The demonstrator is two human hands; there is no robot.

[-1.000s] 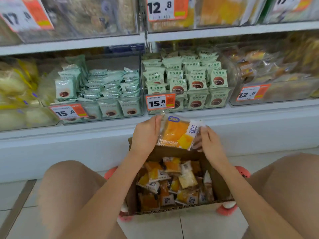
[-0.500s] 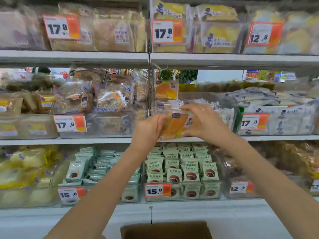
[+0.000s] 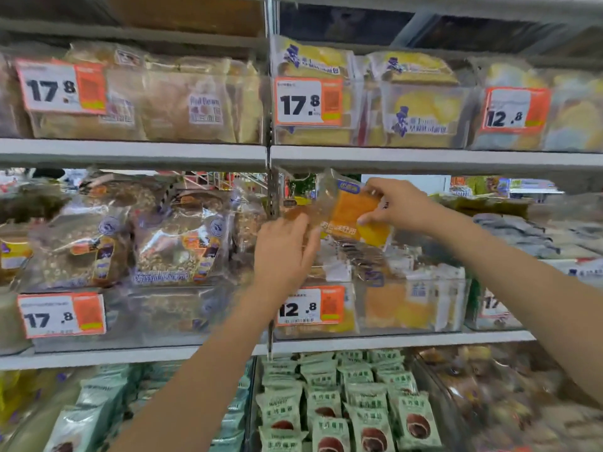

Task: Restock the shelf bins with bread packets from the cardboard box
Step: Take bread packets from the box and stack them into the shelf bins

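Left hand [image 3: 285, 252] hides lower left corner of clear orange bread packet [image 3: 350, 212]; packet print blurred. Cardboard box out of frame. Right-edge bins smeared.

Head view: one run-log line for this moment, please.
step: placing | hands: both on packet | packet: above 12.8 bin | released: no

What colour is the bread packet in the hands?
Orange and yellow behind clear wrap, with a small blue label on top; the packet shows in the head view.
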